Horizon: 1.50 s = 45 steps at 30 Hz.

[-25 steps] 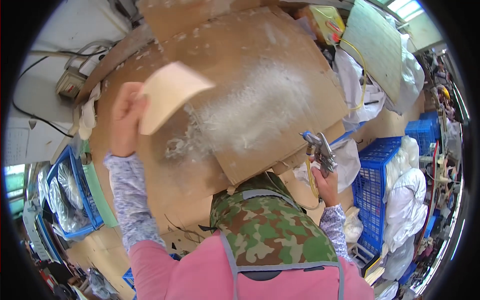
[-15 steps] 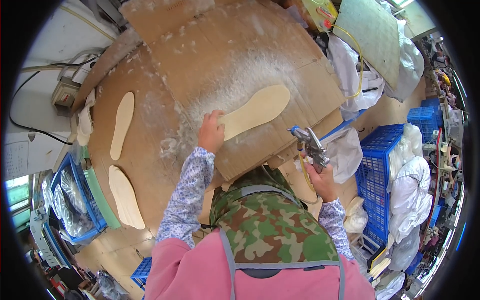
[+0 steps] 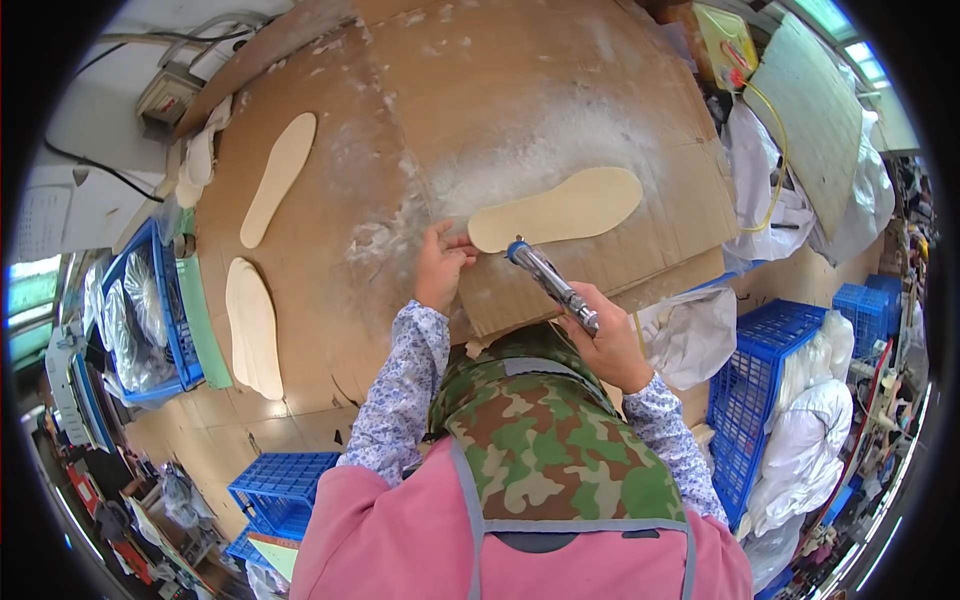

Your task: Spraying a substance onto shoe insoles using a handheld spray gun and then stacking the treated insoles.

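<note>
A cream insole [image 3: 560, 207] lies on the white-dusted cardboard, its heel toward my left hand [image 3: 442, 268]. The fingertips of that hand are closed at the heel's edge, with the thumb below. My right hand [image 3: 610, 345] is wrapped round a metal spray gun [image 3: 553, 280], whose blue-ringed nozzle points at the insole's near edge beside the heel. To the left, another single insole [image 3: 280, 180] rests flat on the cardboard. Nearer me sits a fanned stack of insoles [image 3: 253, 330].
Cardboard [image 3: 500, 70] covers the work table. Blue crates stand at the left [image 3: 170, 300], right [image 3: 765, 390] and lower left [image 3: 285, 490], the side ones beside or holding plastic bags. A yellow hose [image 3: 778, 150] hangs at the far right, near white bags [image 3: 755, 180].
My right hand has brought the spray gun leftward, from beside the table edge to the insole's heel. My left hand stays by the heel. The whole view has shifted.
</note>
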Available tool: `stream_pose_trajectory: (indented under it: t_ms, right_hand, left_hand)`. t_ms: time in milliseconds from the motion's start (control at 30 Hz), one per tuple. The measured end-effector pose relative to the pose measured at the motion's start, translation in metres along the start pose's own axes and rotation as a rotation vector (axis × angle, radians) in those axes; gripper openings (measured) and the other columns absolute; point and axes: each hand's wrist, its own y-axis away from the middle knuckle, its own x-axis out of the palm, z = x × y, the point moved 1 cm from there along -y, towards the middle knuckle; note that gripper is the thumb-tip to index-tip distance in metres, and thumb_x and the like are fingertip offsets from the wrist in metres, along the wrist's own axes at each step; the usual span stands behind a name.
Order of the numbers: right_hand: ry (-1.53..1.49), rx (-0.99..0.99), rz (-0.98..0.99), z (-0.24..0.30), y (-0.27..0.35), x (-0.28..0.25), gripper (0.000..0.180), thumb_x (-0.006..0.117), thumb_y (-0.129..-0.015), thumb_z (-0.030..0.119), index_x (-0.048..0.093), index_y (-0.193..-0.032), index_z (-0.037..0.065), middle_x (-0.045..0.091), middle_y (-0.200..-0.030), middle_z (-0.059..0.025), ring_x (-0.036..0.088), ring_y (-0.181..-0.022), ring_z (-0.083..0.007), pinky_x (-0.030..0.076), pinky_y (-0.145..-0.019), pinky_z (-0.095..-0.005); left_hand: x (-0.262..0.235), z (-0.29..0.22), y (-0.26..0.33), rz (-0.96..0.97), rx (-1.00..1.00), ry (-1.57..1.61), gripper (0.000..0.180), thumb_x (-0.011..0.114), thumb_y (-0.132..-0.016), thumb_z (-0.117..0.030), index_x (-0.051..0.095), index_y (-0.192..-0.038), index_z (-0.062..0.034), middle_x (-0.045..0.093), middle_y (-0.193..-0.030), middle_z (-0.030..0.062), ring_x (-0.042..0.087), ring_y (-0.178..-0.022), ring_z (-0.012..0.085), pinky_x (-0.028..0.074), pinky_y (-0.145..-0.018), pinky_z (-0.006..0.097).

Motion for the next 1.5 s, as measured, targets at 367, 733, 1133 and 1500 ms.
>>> stream_pose_trajectory:
  t_ms: [367, 733, 1133, 1500]
  right_hand:
    - [0.038, 0.031, 0.015, -0.01, -0.013, -0.004, 0.025, 0.057, -0.084, 0.002, 0.052, -0.109, 0.001, 0.063, -0.082, -0.0087, 0.062, -0.075, -0.0177, 0.048, -0.069, -0.0285]
    - [0.029, 0.082, -0.133, -0.03, -0.014, -0.031, 0.024, 0.058, -0.084, 0.001, 0.052, -0.107, 0.003, 0.059, -0.077, -0.0166, 0.06, -0.07, -0.033, 0.047, -0.064, -0.0339]
    - [0.209, 0.068, -0.377, -0.071, -0.018, -0.072, 0.023, 0.06, -0.084, 0.005, 0.052, -0.106, 0.002, 0.06, -0.076, -0.0176, 0.061, -0.069, -0.0325, 0.047, -0.063, -0.0338]
    - [0.183, 0.183, -0.451, -0.081, 0.008, -0.077, 0.023, 0.061, -0.084, 0.007, 0.052, -0.104, 0.001, 0.062, -0.077, -0.0169, 0.062, -0.068, -0.0301, 0.047, -0.061, -0.0338]
  left_hand:
    - [0.001, 0.004, 0.002, -0.004, 0.006, 0.041, 0.053, 0.046, -0.083, 0.003, 0.031, -0.133, 0.0012, 0.056, -0.112, 0.0179, 0.059, -0.093, 0.019, 0.048, -0.079, 0.027]
    - [0.003, 0.001, 0.0, 0.052, 0.048, -0.015, 0.04, 0.042, -0.083, 0.003, 0.052, -0.121, -0.0005, 0.059, -0.107, 0.0089, 0.056, -0.089, 0.0141, 0.046, -0.078, 0.026]
    - [0.001, 0.004, 0.0, 0.043, 0.045, -0.046, 0.04, 0.043, -0.084, 0.002, 0.052, -0.122, -0.0014, 0.06, -0.106, 0.0075, 0.056, -0.089, 0.0127, 0.046, -0.077, 0.025]
    - [0.001, 0.006, 0.002, 0.017, 0.058, -0.056, 0.038, 0.044, -0.085, 0.002, 0.052, -0.122, 0.0003, 0.059, -0.107, 0.0079, 0.056, -0.089, 0.013, 0.046, -0.077, 0.025]
